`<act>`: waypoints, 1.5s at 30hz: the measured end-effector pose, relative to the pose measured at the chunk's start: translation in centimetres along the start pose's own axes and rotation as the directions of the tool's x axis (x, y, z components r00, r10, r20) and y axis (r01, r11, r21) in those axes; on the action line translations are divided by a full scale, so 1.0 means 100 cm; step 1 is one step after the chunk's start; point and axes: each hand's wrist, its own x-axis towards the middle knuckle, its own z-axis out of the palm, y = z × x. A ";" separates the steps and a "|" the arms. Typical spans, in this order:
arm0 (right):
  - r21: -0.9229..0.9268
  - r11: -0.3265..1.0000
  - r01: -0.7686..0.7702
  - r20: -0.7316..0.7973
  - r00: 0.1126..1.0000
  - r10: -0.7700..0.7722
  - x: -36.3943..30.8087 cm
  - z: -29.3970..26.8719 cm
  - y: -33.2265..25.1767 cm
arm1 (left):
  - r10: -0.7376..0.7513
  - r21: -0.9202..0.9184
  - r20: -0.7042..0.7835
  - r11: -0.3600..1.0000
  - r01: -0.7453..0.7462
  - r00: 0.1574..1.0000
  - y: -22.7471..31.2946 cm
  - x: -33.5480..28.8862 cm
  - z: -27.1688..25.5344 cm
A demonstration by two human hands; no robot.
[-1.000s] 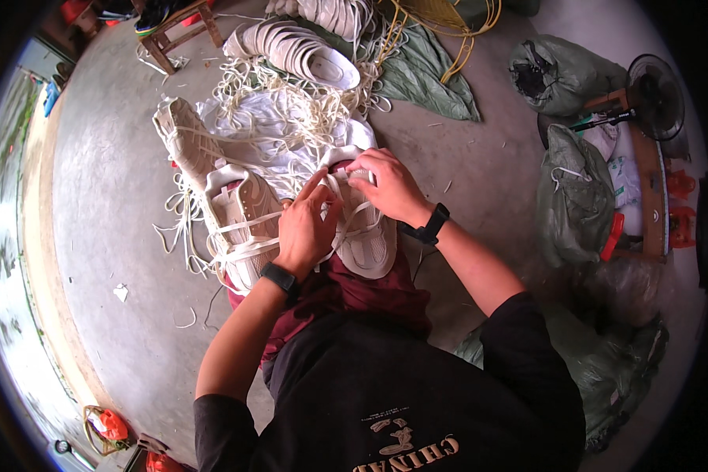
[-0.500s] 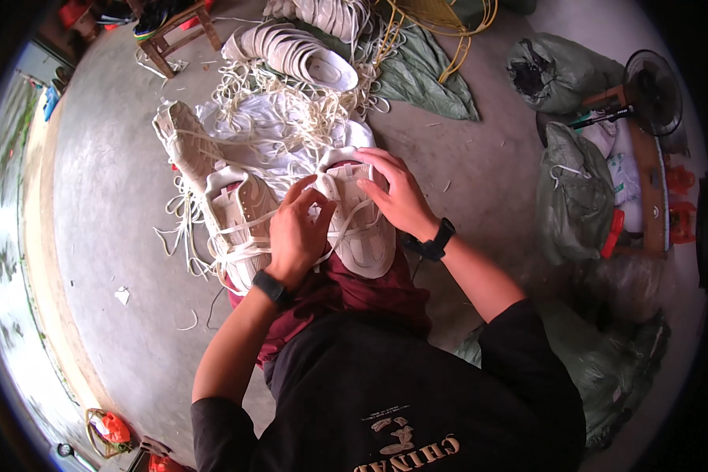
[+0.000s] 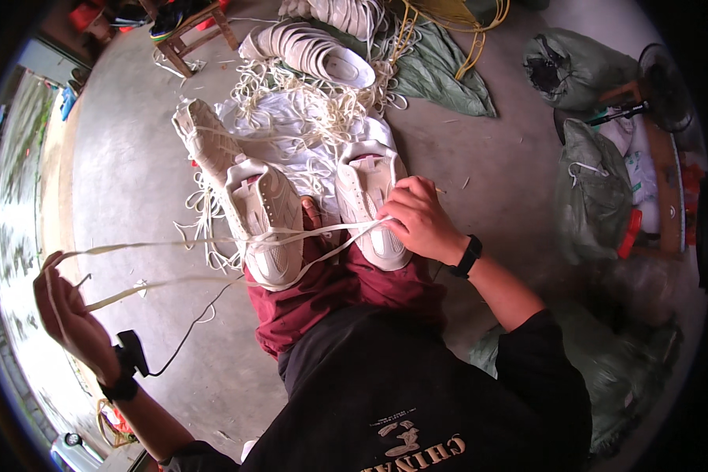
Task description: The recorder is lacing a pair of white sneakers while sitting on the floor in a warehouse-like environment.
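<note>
Two beige-and-white sneakers, a left one (image 3: 279,256) and a right one (image 3: 352,193), lie across my maroon-trousered thighs with their toes toward me. Far out to the left, my left hand (image 3: 75,322) has curled fingers round a long whitish shoelace (image 3: 153,245), pulling two strands taut from the shoes. Beside the right shoe's toe end, my right hand (image 3: 418,219) is closed, pinching the lace where strands meet. A third laced sneaker (image 3: 204,138) rests beyond the left shoe.
Ahead, a heap of loose laces (image 3: 311,98) lies on white cloth. Behind it are stacked shoe parts (image 3: 315,55) and a green sack (image 3: 444,75). A wooden stool (image 3: 189,43) stands far left; sacks (image 3: 594,185) and a fan (image 3: 665,90) are right. A black cable (image 3: 193,334) hangs from my left wrist.
My left hand has swung from between the shoes far out to the left, drawing the lace long. My right hand has moved from the right shoe's opening toward its toe and closed on lace.
</note>
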 end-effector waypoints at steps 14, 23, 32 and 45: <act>0.068 0.994 -0.086 0.123 0.989 0.077 -0.053 -0.028 -0.025 | -0.191 0.242 -0.256 0.936 0.254 0.948 -0.149 -0.001 -0.153; 0.128 0.983 -0.134 -0.011 0.991 0.137 -0.085 -0.022 -0.036 | -0.339 0.127 -0.212 0.920 0.370 0.917 -0.177 -0.035 -0.180; 0.315 0.930 -0.191 -0.093 0.969 0.230 -0.104 -0.021 -0.045 | -0.285 -0.022 -0.113 0.958 0.285 0.952 -0.209 -0.066 -0.214; 0.310 0.949 -0.053 -0.066 0.995 0.077 -0.141 -0.038 -0.061 | -0.563 -0.244 -0.023 0.805 0.541 0.826 -0.221 -0.082 -0.248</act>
